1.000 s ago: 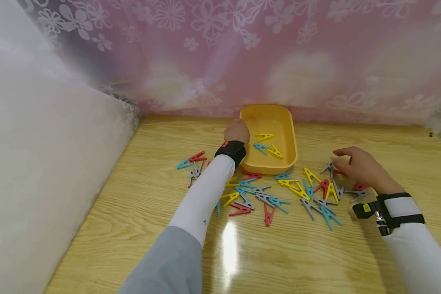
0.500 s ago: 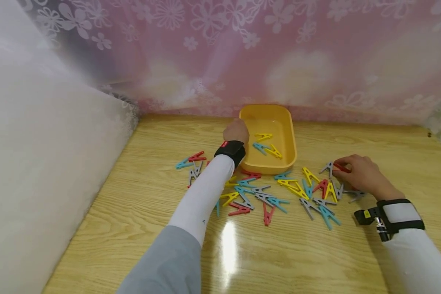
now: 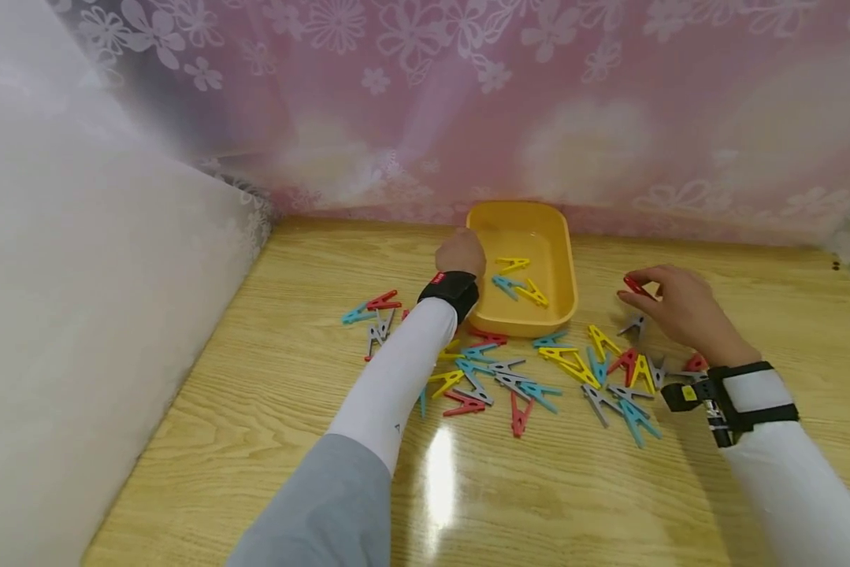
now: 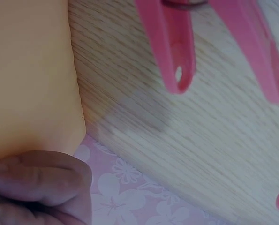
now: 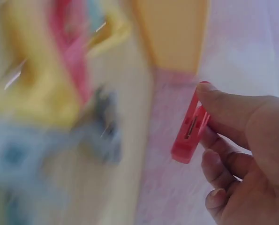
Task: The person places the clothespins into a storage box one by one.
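Note:
A red clothespin [image 3: 638, 287] is pinched between the thumb and fingers of my right hand [image 3: 688, 309], raised over the table right of the yellow basin. In the right wrist view the clothespin [image 5: 188, 133] tilts, one end between thumb and forefinger. My left hand [image 3: 460, 253] grips the basin's left side, its fingers [image 4: 41, 178] curled against the wall [image 4: 31, 84] in the left wrist view. Inside the basin [image 3: 534, 236] lie two yellow clothespins [image 3: 513, 263] and a blue one [image 3: 507, 286].
Several loose red, blue, yellow and grey clothespins [image 3: 513, 378] lie in front of the basin, more [image 3: 623, 378] near my right hand, and a small group [image 3: 378, 313] left of my left arm. A pink floral curtain [image 3: 396, 118] hangs behind the table; a white wall [image 3: 113, 276] borders the left.
My right hand has reached down to the red clothespin on the table, pinched it and lifted it up toward the back left. The left hand stays at the basin.

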`<state>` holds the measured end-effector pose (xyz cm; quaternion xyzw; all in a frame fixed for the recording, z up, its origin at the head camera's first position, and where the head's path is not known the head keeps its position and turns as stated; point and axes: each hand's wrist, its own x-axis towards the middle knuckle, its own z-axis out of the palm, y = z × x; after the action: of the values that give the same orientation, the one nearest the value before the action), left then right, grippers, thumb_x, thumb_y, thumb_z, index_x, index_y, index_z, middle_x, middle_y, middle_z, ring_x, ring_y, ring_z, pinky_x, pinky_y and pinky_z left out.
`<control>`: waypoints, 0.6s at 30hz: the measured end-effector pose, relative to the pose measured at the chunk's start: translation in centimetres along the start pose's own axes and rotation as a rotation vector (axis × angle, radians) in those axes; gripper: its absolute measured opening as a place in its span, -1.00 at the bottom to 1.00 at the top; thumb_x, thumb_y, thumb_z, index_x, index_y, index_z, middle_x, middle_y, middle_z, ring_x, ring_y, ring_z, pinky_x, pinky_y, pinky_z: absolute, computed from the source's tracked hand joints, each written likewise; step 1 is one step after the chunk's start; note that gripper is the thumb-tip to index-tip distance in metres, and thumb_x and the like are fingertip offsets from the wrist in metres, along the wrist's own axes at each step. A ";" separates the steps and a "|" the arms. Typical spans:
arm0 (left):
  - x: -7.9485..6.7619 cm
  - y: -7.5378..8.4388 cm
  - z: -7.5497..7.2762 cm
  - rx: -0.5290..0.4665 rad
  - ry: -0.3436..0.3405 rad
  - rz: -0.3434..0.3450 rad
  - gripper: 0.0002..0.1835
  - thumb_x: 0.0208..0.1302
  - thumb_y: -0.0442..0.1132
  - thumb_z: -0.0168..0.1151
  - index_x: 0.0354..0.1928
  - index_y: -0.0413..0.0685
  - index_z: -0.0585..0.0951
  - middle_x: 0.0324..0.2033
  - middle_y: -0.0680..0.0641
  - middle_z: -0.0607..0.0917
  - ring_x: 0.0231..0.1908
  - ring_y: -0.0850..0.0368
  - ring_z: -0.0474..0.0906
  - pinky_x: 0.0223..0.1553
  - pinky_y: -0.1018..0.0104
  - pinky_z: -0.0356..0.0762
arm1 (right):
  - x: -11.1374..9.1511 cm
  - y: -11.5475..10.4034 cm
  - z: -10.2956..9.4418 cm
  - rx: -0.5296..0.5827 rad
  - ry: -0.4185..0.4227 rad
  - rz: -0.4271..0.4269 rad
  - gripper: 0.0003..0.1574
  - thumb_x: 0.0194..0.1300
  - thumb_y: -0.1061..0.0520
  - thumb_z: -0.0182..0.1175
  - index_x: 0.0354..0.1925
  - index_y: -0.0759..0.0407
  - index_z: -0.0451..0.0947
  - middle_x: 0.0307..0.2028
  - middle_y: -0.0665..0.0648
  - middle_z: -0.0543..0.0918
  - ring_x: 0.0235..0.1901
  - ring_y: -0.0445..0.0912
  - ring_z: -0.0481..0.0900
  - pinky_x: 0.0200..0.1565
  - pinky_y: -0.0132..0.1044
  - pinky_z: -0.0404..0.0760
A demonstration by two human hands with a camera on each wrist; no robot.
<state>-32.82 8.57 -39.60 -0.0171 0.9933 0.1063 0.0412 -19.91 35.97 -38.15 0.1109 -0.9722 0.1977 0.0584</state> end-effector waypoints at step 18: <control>0.0 -0.2 0.3 -0.015 0.050 -0.009 -0.68 0.47 -0.07 -0.06 0.07 -0.06 0.52 -0.27 0.02 0.70 -0.31 0.15 0.64 -0.40 0.29 0.58 | 6.1 -8.1 3.2 0.050 0.008 -0.137 -0.53 0.25 0.08 0.30 0.01 0.38 0.56 -0.11 0.36 0.59 -0.19 0.20 0.44 -0.14 0.07 0.38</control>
<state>-32.81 8.43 -39.89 -0.0244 0.9931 0.1131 0.0166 -24.10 26.30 -37.09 0.1779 -0.9568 0.2181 0.0731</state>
